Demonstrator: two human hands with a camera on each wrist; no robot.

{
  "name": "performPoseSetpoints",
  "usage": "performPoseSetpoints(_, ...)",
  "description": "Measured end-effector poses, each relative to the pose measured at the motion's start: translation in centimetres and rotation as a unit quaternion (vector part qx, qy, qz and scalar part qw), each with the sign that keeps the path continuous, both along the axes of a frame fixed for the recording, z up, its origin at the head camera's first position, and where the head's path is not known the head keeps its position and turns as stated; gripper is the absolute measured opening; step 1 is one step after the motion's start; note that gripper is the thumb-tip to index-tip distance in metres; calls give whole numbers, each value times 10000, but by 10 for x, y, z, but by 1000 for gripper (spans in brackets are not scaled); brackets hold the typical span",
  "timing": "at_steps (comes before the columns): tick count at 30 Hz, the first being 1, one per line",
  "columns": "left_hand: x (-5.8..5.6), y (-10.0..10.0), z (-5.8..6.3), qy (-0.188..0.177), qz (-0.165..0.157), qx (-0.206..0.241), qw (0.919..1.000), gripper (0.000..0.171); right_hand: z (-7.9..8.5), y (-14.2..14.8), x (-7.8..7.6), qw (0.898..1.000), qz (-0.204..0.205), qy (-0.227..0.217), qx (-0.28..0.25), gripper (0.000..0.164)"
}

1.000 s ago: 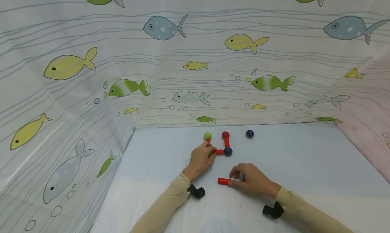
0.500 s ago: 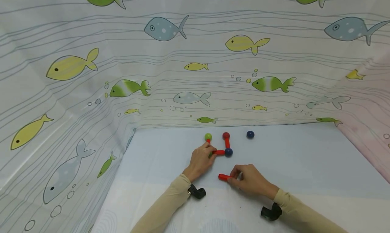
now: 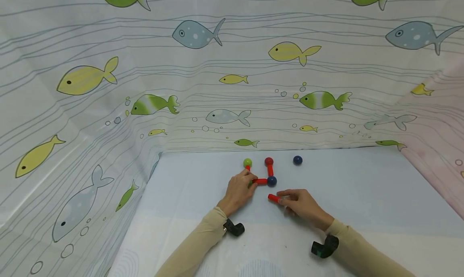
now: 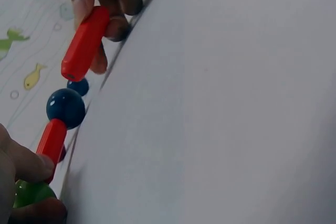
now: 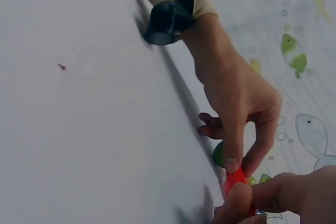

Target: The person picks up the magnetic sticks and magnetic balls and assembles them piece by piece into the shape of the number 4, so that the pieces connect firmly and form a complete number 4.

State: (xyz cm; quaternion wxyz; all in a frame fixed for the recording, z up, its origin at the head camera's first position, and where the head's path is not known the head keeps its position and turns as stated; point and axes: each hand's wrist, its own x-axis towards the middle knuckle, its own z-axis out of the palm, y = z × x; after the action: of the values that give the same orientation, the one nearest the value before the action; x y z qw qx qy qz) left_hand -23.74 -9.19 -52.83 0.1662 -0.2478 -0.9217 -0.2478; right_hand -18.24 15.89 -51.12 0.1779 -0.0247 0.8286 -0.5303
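Pointing toward ten o'clock, the red stick the right hand is pinching is sitting at six from the nearer blue ball; the left hand is gripping a green ball.

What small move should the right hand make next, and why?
Probably ease the separate faceted red rod toward the rod-joined glossy blue ball: the right hand pinches it just short of that ball; the left hand grips the linked glossy green ball.
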Motion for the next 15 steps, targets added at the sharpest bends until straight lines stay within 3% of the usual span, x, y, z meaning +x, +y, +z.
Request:
performPoseSetpoints(6, 0, -2, 1, 0, -43, -23, 10000, 16, 4, 0, -2, 9994, -56, -351, -18, 36)
performPoseSetpoints(15, -1, -8, 9, 169, -97, 52, 9998, 18, 7, -4, -7, 9980, -458, -437, -91, 38)
